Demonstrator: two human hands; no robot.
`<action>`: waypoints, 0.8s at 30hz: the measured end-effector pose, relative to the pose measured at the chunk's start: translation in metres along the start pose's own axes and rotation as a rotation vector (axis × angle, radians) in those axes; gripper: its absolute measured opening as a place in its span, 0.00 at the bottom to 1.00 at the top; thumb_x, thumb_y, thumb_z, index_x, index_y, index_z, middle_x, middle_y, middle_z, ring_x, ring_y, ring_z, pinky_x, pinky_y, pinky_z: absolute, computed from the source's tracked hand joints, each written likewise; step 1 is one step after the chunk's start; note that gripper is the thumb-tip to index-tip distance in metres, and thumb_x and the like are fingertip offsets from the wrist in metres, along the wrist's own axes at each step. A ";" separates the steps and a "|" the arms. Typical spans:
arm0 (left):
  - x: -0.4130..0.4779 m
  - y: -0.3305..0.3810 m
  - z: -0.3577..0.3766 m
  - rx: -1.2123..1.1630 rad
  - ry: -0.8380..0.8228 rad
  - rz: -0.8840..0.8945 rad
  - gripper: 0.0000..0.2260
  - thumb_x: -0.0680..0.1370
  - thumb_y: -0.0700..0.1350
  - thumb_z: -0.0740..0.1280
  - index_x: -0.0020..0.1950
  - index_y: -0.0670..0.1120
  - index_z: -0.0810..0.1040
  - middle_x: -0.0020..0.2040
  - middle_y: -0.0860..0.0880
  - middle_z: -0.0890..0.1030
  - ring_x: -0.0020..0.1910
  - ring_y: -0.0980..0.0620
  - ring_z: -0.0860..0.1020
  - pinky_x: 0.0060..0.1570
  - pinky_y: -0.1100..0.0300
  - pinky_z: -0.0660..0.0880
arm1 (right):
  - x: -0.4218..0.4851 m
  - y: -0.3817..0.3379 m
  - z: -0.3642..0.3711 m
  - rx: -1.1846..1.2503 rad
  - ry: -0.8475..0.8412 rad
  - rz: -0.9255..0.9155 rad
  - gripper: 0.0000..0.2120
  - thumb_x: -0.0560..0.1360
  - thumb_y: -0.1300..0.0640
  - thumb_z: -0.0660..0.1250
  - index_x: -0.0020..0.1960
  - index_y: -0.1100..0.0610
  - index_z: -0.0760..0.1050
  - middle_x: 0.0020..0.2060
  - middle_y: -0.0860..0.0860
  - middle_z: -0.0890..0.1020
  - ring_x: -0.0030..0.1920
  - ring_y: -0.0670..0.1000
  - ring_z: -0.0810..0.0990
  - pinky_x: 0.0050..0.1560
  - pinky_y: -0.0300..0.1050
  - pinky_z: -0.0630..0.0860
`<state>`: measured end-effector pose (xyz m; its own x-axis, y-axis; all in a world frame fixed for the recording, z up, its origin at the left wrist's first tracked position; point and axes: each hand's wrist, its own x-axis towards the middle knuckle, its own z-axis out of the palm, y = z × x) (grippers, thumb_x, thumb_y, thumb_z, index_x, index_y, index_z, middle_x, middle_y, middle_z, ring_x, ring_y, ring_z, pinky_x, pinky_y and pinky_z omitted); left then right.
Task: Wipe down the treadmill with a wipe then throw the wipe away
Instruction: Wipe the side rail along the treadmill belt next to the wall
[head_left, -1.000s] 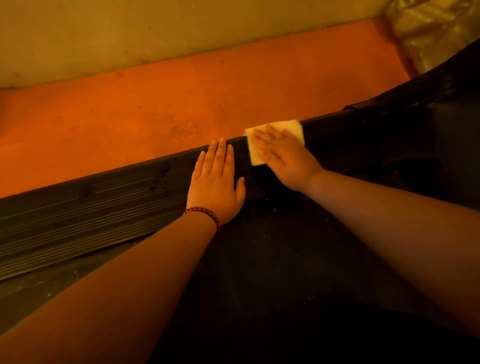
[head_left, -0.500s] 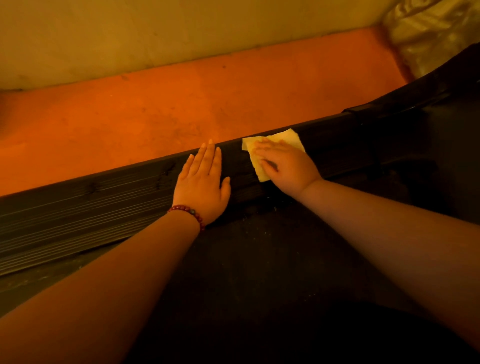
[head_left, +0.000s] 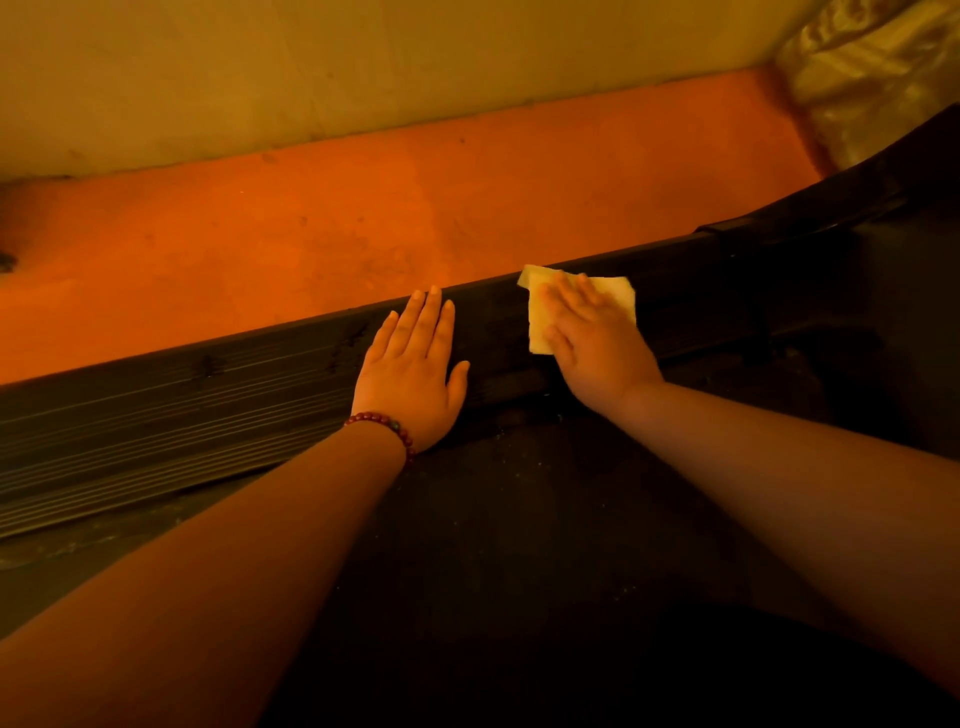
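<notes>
View: head camera, looking down over both forearms
Treadmill (head_left: 831, 270): a dark machine that fills the lower and right part of the picture and runs slantwise from lower left to upper right
Side rail (head_left: 182, 410): a ribbed dark strip along the far edge of the treadmill, with fine grooves running its length
Belt (head_left: 519, 545): a dark surface on the near side of the rail, dotted with pale specks near the hands
Wipe (head_left: 615, 296): a pale yellow sheet that lies flat on the side rail under the right hand; its far corners and its left edge show past the fingers
Right hand (head_left: 592, 343): palm down on the wipe with the fingers straight and slightly spread; it presses the sheet against the rail and does not curl round it
Left hand (head_left: 410, 369): palm down on the bare side rail, just beside the right hand and apart from the wipe; the fingers are straight and close together, the thumb is out to the side, and it holds nothing
Bracelet (head_left: 387, 423): a string of dark red beads round the left wrist
Floor (head_left: 363, 234): an orange surface beyond the rail, scuffed in places
Wall (head_left: 311, 78): a plain yellowish surface that meets the floor along the top of the picture
Crinkled sheet (head_left: 878, 78): shiny, wrinkled material in the top right corner, behind the treadmill; what it is cannot be told
</notes>
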<state>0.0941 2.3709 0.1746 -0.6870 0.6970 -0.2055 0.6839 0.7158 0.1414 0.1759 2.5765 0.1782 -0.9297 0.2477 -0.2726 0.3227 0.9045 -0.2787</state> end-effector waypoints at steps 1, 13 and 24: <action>0.000 0.000 0.000 0.002 0.000 -0.001 0.29 0.82 0.56 0.46 0.79 0.44 0.43 0.79 0.46 0.42 0.78 0.49 0.41 0.74 0.53 0.39 | -0.003 -0.004 0.003 -0.010 -0.007 0.001 0.24 0.84 0.52 0.49 0.79 0.55 0.50 0.78 0.52 0.51 0.78 0.53 0.45 0.74 0.44 0.41; -0.001 0.000 0.000 0.013 -0.005 -0.006 0.29 0.83 0.55 0.46 0.79 0.43 0.43 0.79 0.45 0.42 0.78 0.49 0.41 0.75 0.53 0.40 | -0.014 -0.004 0.011 0.119 0.026 0.091 0.24 0.83 0.58 0.51 0.78 0.56 0.52 0.78 0.53 0.51 0.78 0.54 0.47 0.75 0.46 0.44; -0.002 0.001 -0.001 0.024 -0.018 -0.007 0.28 0.83 0.55 0.46 0.79 0.43 0.42 0.79 0.45 0.41 0.78 0.49 0.41 0.75 0.53 0.40 | -0.027 0.007 0.016 0.113 0.107 -0.025 0.23 0.82 0.56 0.49 0.76 0.59 0.59 0.76 0.57 0.58 0.77 0.58 0.54 0.74 0.47 0.47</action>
<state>0.0956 2.3704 0.1756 -0.6876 0.6906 -0.2242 0.6846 0.7195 0.1169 0.2066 2.5705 0.1687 -0.9493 0.2668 -0.1663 0.3117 0.8674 -0.3879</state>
